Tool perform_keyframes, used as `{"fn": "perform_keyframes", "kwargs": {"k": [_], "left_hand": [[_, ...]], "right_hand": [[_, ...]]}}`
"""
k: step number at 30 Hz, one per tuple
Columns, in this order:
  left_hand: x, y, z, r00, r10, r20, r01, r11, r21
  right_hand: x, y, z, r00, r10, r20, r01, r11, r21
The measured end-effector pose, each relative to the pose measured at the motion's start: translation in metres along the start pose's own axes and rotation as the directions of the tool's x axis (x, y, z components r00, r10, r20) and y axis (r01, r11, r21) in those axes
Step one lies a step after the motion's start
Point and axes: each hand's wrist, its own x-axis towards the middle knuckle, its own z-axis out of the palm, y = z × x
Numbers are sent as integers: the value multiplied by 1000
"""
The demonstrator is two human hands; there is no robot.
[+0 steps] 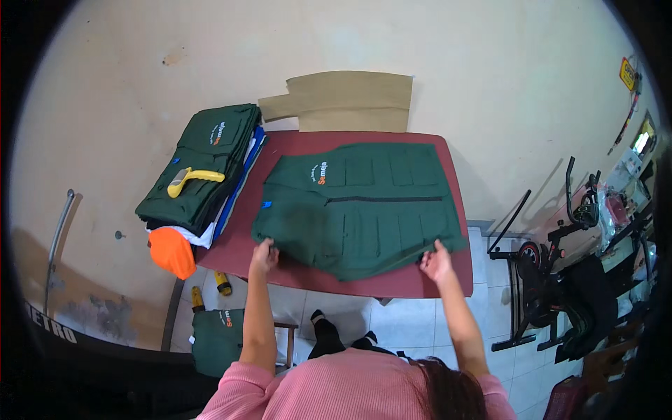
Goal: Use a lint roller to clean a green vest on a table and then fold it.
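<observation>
A dark green sleeveless vest [378, 210] lies front up on the maroon table top [294, 140], its collar end to the left and its hem to the right. It has several sewn pockets, a black zip [383, 199] along its length, embroidered writing on the chest and a small blue tag at the neck. My left hand [265, 255] pinches the vest's near edge at the shoulder end. At the hem end, the near corner is between the fingers of my right hand [437, 261]. Between both hands the near side of the cloth bulges toward me.
Left of the vest is a tall stack of folded green vests [210, 152], with a yellow-handled tool [194, 178] on top. An orange cloth item [172, 252] hangs at its near end. Another green garment [218, 336] lies low left. An exercise bike [546, 283] stands right.
</observation>
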Motion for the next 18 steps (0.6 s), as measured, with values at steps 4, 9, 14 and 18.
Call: {"fn": "perform_keyframes", "kwargs": {"k": [4,9,14,18], "left_hand": [[-30,91,30,904,377,203,-365,926,-92],[-119,235,60,676,692,254,-617,720,-319],[-230,305,39,273,953,128,-685,286,-670],[-277,311,26,153,986,68,-686,155,-711]], "right_hand": [[-36,-97,42,946,-277,166,298,947,-117],[-156,-206,111,618,-557,554,619,780,94],[-281,-242,122,256,-780,571,841,472,266],[-332,-248,120,38,-912,409,946,164,279]]}}
